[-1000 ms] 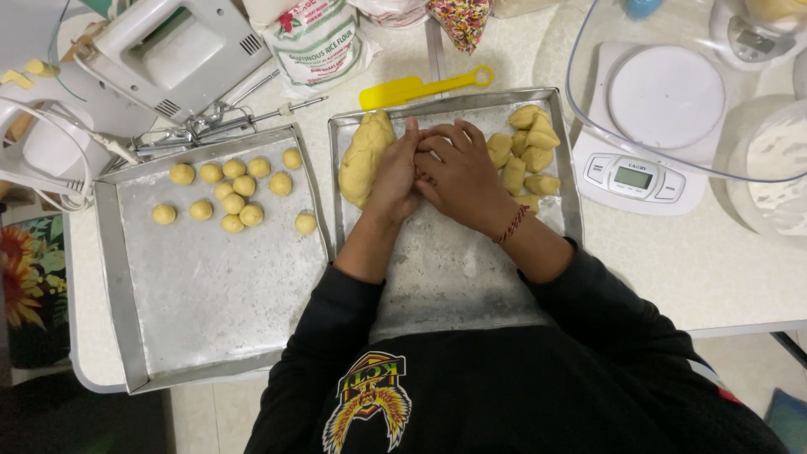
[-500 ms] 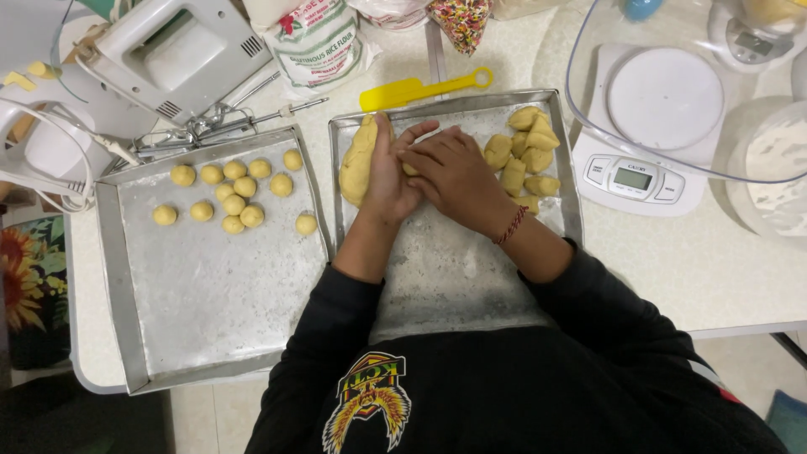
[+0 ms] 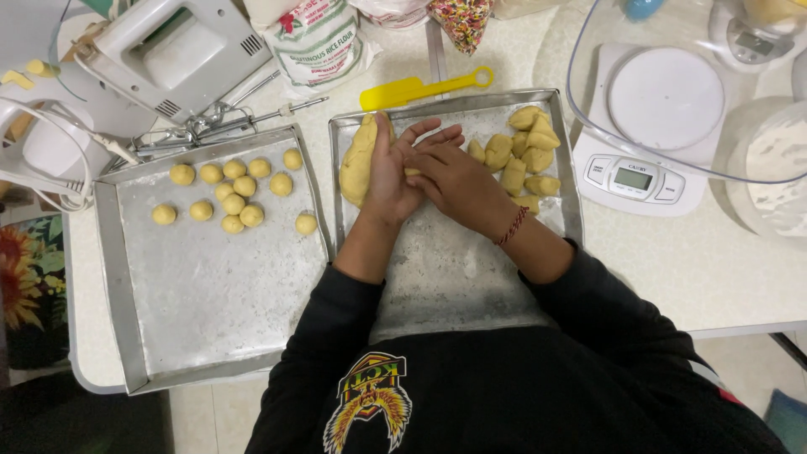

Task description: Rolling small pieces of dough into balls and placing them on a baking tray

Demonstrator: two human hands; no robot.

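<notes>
1. The left hand [image 3: 388,172] and right hand [image 3: 454,176] press together, palms nearly flat, around a small dough piece [image 3: 412,171] that just shows between them.
2. They hover over the right tray [image 3: 437,277], dull scuffed metal.
3. A smooth yellow dough lump [image 3: 357,160] lies beside the left hand; rough cut chunks [image 3: 525,151] sit right.
4. Round dough balls [image 3: 231,189] dot the left tray [image 3: 185,303].

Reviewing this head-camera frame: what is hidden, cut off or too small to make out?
- Dough piece between the hands: mostly covered by the left hand and right hand.
- Large dough lump: right side hidden by the left hand.
- Glass bowl: cut off by the top and right edges.
- Scale display: too small to read.
</notes>
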